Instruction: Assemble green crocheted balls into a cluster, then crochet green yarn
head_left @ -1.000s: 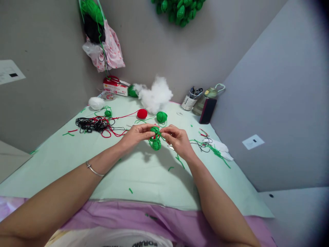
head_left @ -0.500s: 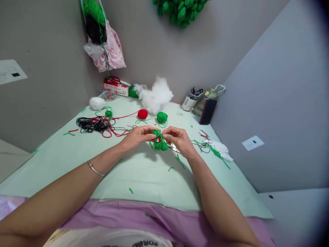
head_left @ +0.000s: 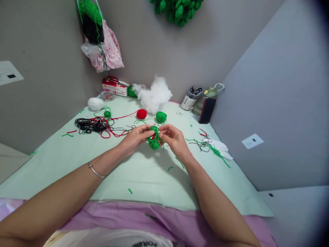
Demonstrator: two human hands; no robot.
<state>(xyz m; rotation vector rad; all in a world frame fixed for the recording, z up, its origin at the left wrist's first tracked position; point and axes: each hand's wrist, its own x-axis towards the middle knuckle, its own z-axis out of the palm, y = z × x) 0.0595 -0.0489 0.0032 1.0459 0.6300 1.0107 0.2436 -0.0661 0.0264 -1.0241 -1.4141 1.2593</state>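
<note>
Both my hands meet over the middle of a pale green table (head_left: 144, 178). My left hand (head_left: 135, 137) and my right hand (head_left: 172, 138) pinch a small green crocheted piece (head_left: 154, 138) with a bit of red in it. The fingers of each hand are closed on it, and it hangs a little above the table. A thin bracelet (head_left: 95, 170) sits on my left wrist. Just beyond the hands lie a green yarn ball (head_left: 161, 117) and a red yarn ball (head_left: 141, 113).
A tangle of black and red yarn (head_left: 94, 125) lies at the left. White stuffing (head_left: 155, 96), a small box (head_left: 114, 87), a jar of tools (head_left: 189, 99), a bottle (head_left: 203, 101) and a dark phone (head_left: 207, 110) stand at the back. Yarn scraps (head_left: 213, 147) lie at the right.
The green piece has been turned and shifted slightly left between my fingers; its lower part now hangs under my left fingertips. Both hands stay closed on it.
</note>
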